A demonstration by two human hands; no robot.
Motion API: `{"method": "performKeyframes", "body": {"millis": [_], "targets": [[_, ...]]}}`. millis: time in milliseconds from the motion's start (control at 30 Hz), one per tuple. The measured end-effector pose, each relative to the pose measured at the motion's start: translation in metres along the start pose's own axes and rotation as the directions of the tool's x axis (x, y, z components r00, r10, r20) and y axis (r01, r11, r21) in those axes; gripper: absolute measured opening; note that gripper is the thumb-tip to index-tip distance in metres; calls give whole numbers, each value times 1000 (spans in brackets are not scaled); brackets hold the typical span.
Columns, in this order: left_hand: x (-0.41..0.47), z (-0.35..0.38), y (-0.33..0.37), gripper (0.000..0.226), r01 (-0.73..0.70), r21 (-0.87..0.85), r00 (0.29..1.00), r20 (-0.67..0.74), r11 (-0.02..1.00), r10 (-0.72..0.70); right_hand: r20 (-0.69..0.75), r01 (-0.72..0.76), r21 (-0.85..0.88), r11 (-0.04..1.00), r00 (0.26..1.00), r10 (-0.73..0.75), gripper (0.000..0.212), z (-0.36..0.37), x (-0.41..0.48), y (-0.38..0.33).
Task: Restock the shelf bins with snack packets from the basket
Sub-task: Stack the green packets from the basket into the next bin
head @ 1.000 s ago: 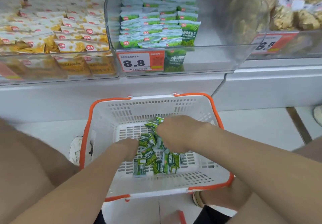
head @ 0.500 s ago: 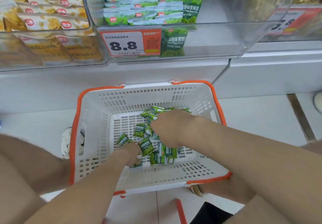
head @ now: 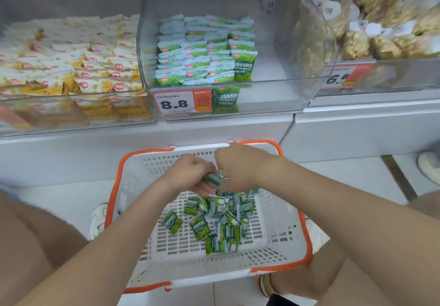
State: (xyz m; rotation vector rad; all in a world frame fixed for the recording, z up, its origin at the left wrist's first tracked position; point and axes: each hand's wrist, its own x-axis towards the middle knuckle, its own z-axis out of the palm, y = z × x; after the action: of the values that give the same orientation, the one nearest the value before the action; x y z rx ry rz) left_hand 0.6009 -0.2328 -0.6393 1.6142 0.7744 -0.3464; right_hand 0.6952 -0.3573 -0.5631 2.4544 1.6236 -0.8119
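Note:
A white basket with an orange rim (head: 114,200) sits on the floor below the shelf. Several small green snack packets (head: 214,220) lie loose in its bottom. My left hand (head: 190,174) and my right hand (head: 238,167) are raised together above the basket's far side, both gripping a bunch of green packets (head: 215,179) between them. More packets hang under my right hand. Above, a clear shelf bin (head: 273,91) with an 8.8 price tag (head: 173,103) holds rows of matching green packets (head: 204,53) on its left side; its right side is bare.
A bin of yellow and white packets (head: 71,67) stands to the left, and a bin of bagged brown snacks (head: 381,31) with a 6.8 tag is on the right. My knees flank the basket. A shoe (head: 428,165) shows at the far right.
Both hands have lifted out of the basket bottom toward its far rim with a bunch of green packets. The camera has tilted up, so more of the shelf bins shows.

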Motion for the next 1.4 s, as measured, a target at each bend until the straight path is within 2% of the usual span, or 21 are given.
{"method": "performKeyframes", "body": {"millis": [67,133,233,300,367,467,600,700,767,833,867,900,933,967,1033,1067,1100,1167,1233,1333,1400], "targets": [[-20,-1,29,32,-43,-109,999,-32,993,40,-96,-3,115,993,995,14,45,-5,-6,6],[-36,-6,48,37,-96,-163,995,-41,982,91,-206,-6,203,979,977,48,44,-14,-13,11],[-50,-19,58,36,-253,70,957,-126,965,260,-294,-12,377,926,947,132,31,-31,-21,23],[-55,-28,63,37,-368,212,896,-178,905,406,-261,-21,541,840,946,191,36,-39,-27,31],[-59,-34,69,42,-458,212,850,-182,864,495,-232,-24,652,758,945,229,35,-44,-32,35],[-63,-36,75,44,-527,233,803,-178,817,568,-215,-27,699,715,945,247,35,-50,-36,35],[-61,-33,82,37,-581,259,723,-271,772,635,-201,5,792,611,947,252,34,-59,-37,34],[-59,-29,92,34,-634,159,658,-403,757,636,-203,58,867,495,948,245,26,-70,-39,32],[-59,-30,98,31,-678,99,606,-484,728,631,-268,142,916,375,913,309,26,-79,-39,29],[-59,-30,102,28,-665,183,560,-520,724,645,-325,284,945,163,871,368,23,-87,-38,25],[-59,-30,104,27,-641,271,529,-522,718,669,-355,345,933,99,848,393,19,-92,-37,23],[-60,-29,109,26,-619,358,488,-522,699,699,-398,392,914,107,810,431,17,-96,-34,24],[-61,-27,114,25,-604,436,437,-520,668,734,-466,424,883,199,753,465,16,-100,-31,26],[-61,-27,120,24,-587,515,375,-511,624,774,-560,427,827,365,673,482,16,-103,-26,31],[-58,-29,130,20,-516,688,256,-445,511,858,-741,297,614,731,536,404,16,-109,-15,47],[-53,-32,133,16,-464,760,228,-393,454,891,-790,190,497,847,503,350,18,-112,-10,56],[-47,-35,134,15,-411,816,233,-336,406,912,-808,86,417,905,492,325,21,-116,-6,64],[-33,-40,132,31,-280,897,327,-245,341,913,-768,-60,390,919,530,360,28,-121,1,81],[-22,-43,126,49,-134,952,420,-198,276,886,-680,-150,412,899,606,413,31,-124,11,93],[-16,-42,121,56,-28,976,462,-178,216,869,-549,-190,427,884,722,421,29,-129,26,104],[-16,-40,122,57,-11,974,486,-194,228,852,-527,-200,435,878,734,428,25,-134,35,107]]}}
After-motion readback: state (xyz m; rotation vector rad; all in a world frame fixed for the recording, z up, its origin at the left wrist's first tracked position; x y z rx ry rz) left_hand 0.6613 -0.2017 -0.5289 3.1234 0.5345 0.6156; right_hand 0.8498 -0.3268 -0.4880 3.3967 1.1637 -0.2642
